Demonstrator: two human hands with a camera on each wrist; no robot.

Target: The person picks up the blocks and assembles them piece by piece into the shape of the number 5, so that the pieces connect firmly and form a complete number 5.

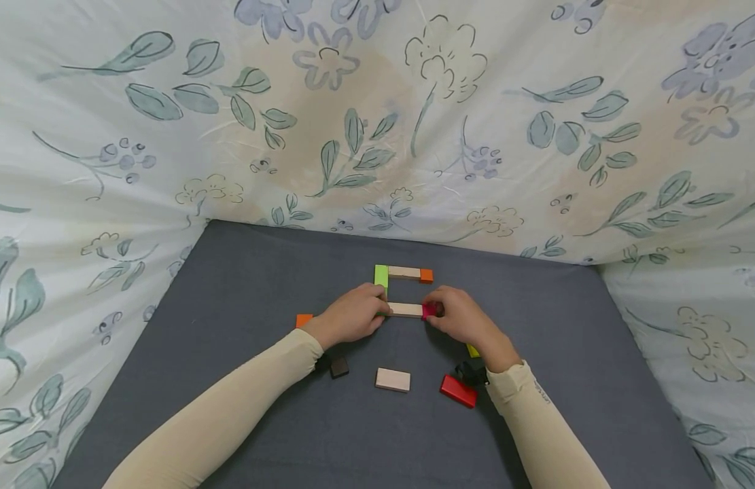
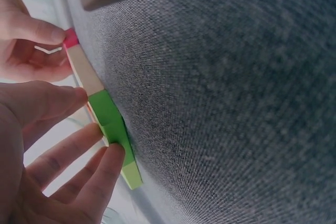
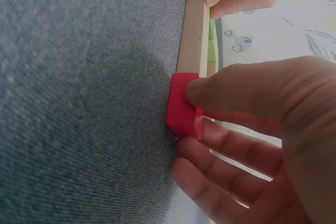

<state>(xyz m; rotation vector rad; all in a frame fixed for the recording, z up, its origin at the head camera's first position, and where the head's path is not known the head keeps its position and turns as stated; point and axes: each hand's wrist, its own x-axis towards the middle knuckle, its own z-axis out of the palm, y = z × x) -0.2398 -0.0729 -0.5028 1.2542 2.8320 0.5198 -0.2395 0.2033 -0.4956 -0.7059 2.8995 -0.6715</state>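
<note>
My left hand (image 1: 355,314) pinches a green block (image 2: 107,114) between thumb and fingers at the left end of a row lying on the cloth. Beside that block lies a plain wooden block (image 1: 406,310), its long side towards me. At the row's right end, a pinkish-red block (image 3: 182,103) is pinched by my right hand (image 1: 465,317), the thumb on its near face and the fingers around its far end. Behind, a light green block (image 1: 381,275) runs back to another plain block (image 1: 404,272), which ends at an orange block (image 1: 426,276).
Nearer to me lie a dark brown block (image 1: 339,367), a pale wooden block (image 1: 392,379) and a red block (image 1: 459,391). A second orange block (image 1: 304,320) is partly behind the left forearm; a yellow block (image 1: 473,350) peeks out beside the right wrist. Floral fabric (image 1: 377,136) hangs around the grey cloth (image 1: 261,272).
</note>
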